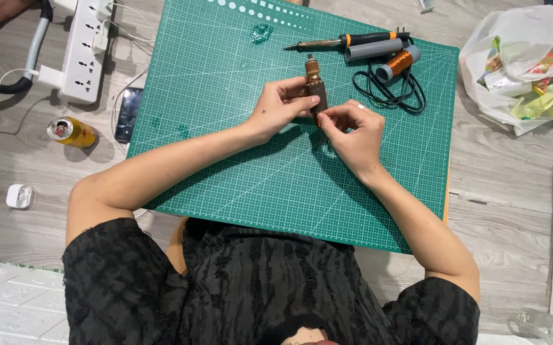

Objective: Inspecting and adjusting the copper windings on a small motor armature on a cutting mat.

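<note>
My left hand [281, 105] grips a small brown block-shaped part with a brass knurled tip [315, 82], holding it just above the green cutting mat [225, 128]. My right hand [353, 131] pinches the lower end of the same part with thumb and forefinger. Both hands meet near the middle of the mat. What lies under my right fingers is hidden.
A soldering iron [346, 42] with its black cord, a grey tube [373, 50] and a spool of copper wire [396, 64] lie at the mat's far edge. A white power strip [84, 48], phone [128, 115], yellow can [72, 131] sit left; a plastic bag [525, 64] right.
</note>
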